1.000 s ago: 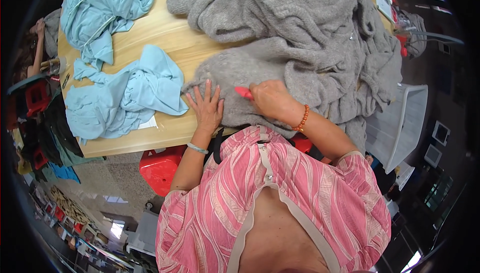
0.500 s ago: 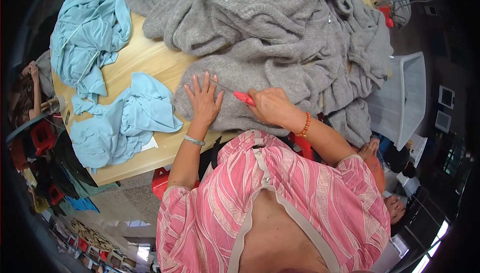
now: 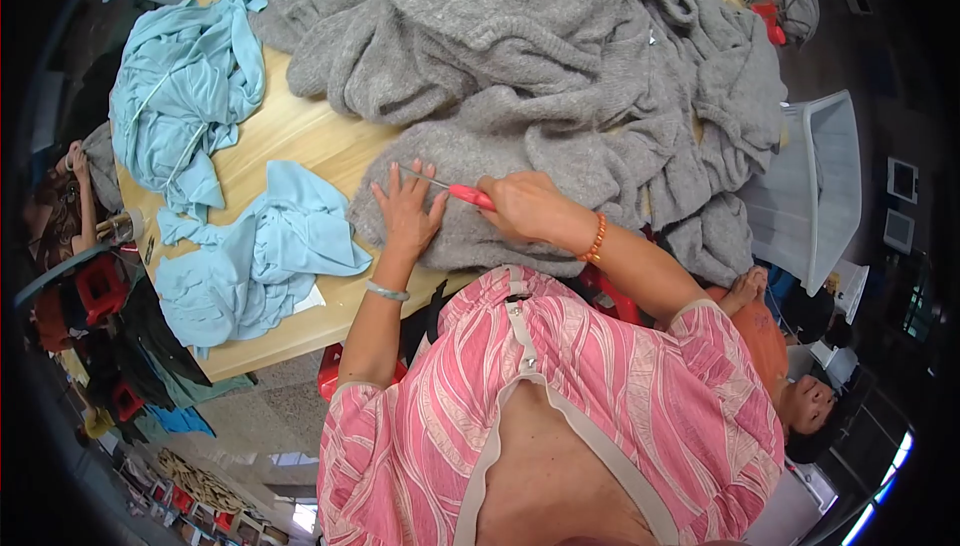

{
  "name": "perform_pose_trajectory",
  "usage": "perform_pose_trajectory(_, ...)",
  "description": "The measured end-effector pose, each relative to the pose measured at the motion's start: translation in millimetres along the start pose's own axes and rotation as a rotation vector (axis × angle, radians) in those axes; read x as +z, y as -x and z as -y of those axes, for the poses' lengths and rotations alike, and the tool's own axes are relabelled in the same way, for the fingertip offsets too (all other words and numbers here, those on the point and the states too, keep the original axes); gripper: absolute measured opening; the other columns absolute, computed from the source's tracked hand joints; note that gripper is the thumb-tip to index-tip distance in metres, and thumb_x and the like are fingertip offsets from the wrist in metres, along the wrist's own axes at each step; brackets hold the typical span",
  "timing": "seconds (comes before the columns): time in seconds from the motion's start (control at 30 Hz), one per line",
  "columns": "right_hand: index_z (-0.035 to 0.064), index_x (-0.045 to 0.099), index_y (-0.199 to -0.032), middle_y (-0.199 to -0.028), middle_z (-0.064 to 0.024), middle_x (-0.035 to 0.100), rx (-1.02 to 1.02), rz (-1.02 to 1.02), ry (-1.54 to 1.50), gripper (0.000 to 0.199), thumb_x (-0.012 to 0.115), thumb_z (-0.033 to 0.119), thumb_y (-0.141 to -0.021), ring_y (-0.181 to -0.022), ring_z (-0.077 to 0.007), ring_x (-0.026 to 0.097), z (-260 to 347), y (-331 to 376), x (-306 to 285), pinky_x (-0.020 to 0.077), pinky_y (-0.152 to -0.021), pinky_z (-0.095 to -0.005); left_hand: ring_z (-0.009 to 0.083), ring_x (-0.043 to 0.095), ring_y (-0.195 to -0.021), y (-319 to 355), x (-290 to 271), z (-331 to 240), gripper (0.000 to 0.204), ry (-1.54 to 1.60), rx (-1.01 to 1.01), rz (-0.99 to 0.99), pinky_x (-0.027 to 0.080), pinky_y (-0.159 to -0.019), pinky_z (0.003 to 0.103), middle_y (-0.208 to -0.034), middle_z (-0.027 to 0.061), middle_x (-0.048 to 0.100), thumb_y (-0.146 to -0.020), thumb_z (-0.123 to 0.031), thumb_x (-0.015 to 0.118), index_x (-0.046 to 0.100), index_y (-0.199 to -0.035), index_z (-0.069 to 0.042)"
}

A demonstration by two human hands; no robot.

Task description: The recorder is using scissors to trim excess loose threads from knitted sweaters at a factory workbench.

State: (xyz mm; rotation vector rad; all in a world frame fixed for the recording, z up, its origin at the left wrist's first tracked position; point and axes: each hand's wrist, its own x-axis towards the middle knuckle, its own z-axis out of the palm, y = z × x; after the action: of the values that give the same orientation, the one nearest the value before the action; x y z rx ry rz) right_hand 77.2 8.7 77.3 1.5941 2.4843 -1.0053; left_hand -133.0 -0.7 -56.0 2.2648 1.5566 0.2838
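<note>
A big heap of grey knitted fabric (image 3: 520, 56) covers most of the wooden table (image 3: 300, 141). My left hand (image 3: 408, 211) lies flat with fingers spread on the near edge of the grey fabric. My right hand (image 3: 525, 208) grips a thin metal tool with a red handle (image 3: 465, 194), whose tip points left over my left fingers onto the knit. An orange bead bracelet is on my right wrist, a silver bangle on the left.
Light blue garments (image 3: 255, 256) lie bunched at the table's near left, more light blue cloth (image 3: 180, 96) farther back. A white plastic crate (image 3: 820, 186) stands to the right. Another person (image 3: 790, 366) sits low at the right; someone's arm (image 3: 75, 186) shows at the far left.
My left hand has slid a little forward on the grey knit and my right hand with the red-handled tool has come closer to it. The view has shifted.
</note>
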Motion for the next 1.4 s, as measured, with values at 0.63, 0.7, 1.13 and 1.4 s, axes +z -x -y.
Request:
perform_pose_trajectory(0.63, 0.0071, 0.057, -0.096, -0.074, -0.0214, 0.062, 0.42, -0.085, -0.207, 0.029, 0.058, 0.034, -0.084, -0.074, -0.0404, 0.061, -51.6, 132.7, -8.9, 0.0472, -0.063, -0.0498, 0.0413, 0.017, -0.138, -35.9, -26.7, -49.7, 0.105, 0.257, 0.115, 0.275, 0.012, -0.108, 0.06, -0.149, 0.0148, 0.027, -0.062, -0.042, 0.077, 0.022, -0.146, -0.012)
perform_pose_trajectory(0.7, 0.0071, 0.056, -0.096, -0.076, -0.0222, 0.062, 0.527, -0.122, -0.224, 0.03, 0.058, 0.035, -0.085, -0.075, -0.0406, 0.061, -51.4, 165.6, -4.1, 0.0472, -0.065, -0.0501, 0.0409, 0.013, -0.14, -0.2, -37.0, -63.9, 0.121, 0.108, 0.243, 0.401, 0.009, -0.108, 0.061, -0.149, 0.0199, 0.022, -0.051, -0.045, 0.082, 0.018, -0.146, -0.007)
perform_pose_trajectory(1.13, 0.0011, 0.067, -0.091, -0.092, -0.0225, 0.066, 1.025, 0.132, -0.305, 0.034, 0.062, 0.033, -0.08, -0.091, -0.0363, 0.064, -27.7, 289.9, 13.0, 0.0507, -0.078, -0.0474, 0.0218, 0.06, -0.096, -57.6, -9.8, -96.3, 0.052, 0.93, -0.011, 0.355, 0.045, -0.088, 0.033, -0.107, 0.0132, 0.063, -0.065, -0.005, 0.069, 0.056, -0.115, -0.001)
perform_pose_trajectory(1.4, 0.0059, 0.063, -0.097, -0.108, -0.0142, 0.062, 0.398, -0.782, -0.085, 0.026, 0.054, 0.027, -0.084, -0.104, -0.031, 0.056, -87.4, 228.4, 42.7, 0.0438, -0.092, -0.0409, 0.0219, 0.061, -0.09, -92.8, -96.9, -258.9, 0.053, 0.916, 0.471, 0.491, 0.046, -0.084, 0.032, -0.098, 0.0118, 0.064, -0.057, 0.0, 0.068, 0.056, -0.109, 0.004)
